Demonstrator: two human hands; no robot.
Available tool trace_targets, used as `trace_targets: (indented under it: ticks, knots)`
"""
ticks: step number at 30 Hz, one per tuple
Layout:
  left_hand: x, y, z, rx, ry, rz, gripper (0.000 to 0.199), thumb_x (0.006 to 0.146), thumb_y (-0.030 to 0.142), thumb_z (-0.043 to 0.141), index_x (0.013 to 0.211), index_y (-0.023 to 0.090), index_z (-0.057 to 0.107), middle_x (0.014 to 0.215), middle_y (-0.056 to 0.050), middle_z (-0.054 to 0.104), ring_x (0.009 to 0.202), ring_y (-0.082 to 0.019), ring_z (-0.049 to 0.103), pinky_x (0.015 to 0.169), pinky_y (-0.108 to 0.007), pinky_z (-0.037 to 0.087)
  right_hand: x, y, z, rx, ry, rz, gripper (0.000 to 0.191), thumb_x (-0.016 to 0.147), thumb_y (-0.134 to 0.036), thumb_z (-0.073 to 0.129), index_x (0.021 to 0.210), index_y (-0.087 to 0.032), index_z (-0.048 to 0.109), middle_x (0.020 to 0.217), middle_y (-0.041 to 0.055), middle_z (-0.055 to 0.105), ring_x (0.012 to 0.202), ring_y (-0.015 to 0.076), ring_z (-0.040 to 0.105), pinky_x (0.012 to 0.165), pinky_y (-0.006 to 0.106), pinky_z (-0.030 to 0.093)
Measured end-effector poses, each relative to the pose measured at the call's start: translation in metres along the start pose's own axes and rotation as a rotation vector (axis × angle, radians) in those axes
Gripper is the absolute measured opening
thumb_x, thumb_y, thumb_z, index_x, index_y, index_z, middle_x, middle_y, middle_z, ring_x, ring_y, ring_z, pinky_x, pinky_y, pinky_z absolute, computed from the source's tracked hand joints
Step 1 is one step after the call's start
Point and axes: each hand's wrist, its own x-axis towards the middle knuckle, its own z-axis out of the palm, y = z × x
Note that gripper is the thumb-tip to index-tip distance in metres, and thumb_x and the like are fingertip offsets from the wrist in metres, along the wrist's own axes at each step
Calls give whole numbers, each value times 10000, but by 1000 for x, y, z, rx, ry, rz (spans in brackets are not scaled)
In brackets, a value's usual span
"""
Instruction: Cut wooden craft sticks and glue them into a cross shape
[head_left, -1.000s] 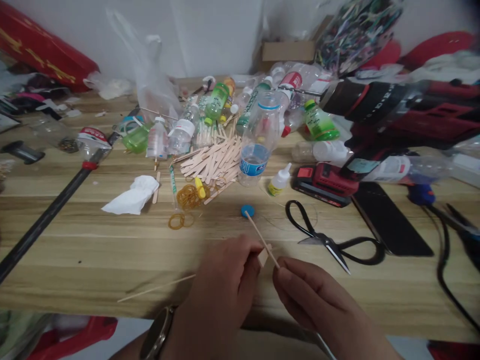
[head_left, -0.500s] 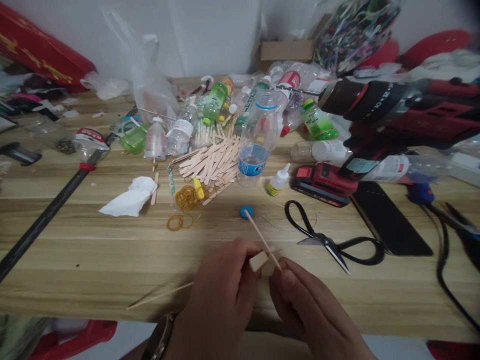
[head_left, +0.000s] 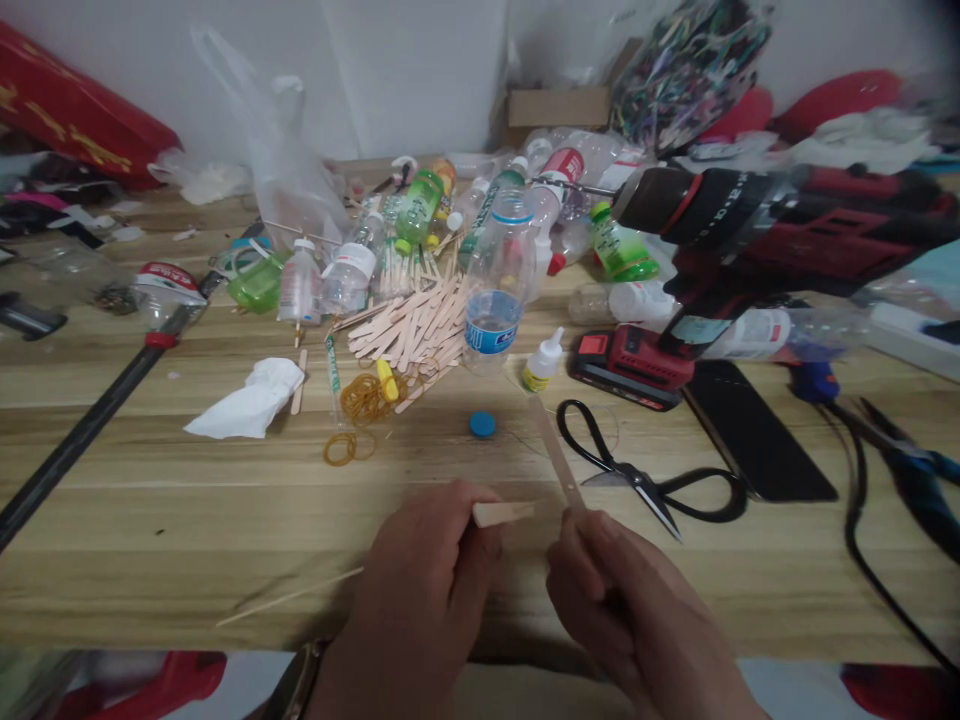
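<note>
To the left of the left fingers (head_left: 475, 562), a thin sliver (head_left: 289, 597) is seen on the worktop (head_left: 225, 510); whether its near end is touched by them cannot be told. Ahead of the left fingers, well apart, a blue cap (head_left: 482, 424) is set. By the same fingers a short stick (head_left: 499, 514) is pinched, its blunt end shown at their tips, its narrower end pointed rightward. It can be judged very light and stiff, best gripped by its flat faces, since thin wood may be split along the grain when twisted. By the right fingers (head_left: 596, 540) a long stick (head_left: 555, 450) is clamped at its near end, the free length slanted ahead of them. Little slip is expected from dry wood, but a small spot, perhaps a hole, is seen just beyond the grip, where it may be more easily snapped. To their right, untouched, scissors (head_left: 637, 478) are laid.
</note>
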Motion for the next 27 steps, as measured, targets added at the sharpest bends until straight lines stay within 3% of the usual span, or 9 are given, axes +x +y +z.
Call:
trace_targets:
  ticks: [5,11,19,27]
  knots:
    - [4,-7,-3,46,8,-42,190,943,243,478,857,235,648,803,-11,715,776,-212,658,686,-305,472,-1,3,-3,-17,40,-31,524,862,-664,541,617,-212,438,441,-112,238,421,61,142,413,233,98]
    - [13,-14,6,38,-61,110,235,954,144,435,920,185,664,907,-50,684,857,-206,647,762,-308,498,-2,6,-7,-40,90,-73,515,879,-652,520,614,-217,444,441,-104,237,436,73,144,422,236,106]
    - [13,-8,21,187,-185,131,261,920,10,453,940,172,656,936,-52,664,876,-226,626,805,-367,510,-6,5,-10,-57,184,-74,540,834,-680,567,587,-212,459,449,-95,263,450,77,165,437,238,123]
    - [27,-18,38,357,-82,256,173,943,68,520,913,167,658,900,-48,673,846,-219,613,780,-356,523,-5,10,-20,-100,138,-99,553,861,-692,513,581,-220,449,461,-81,266,444,84,192,417,231,154]
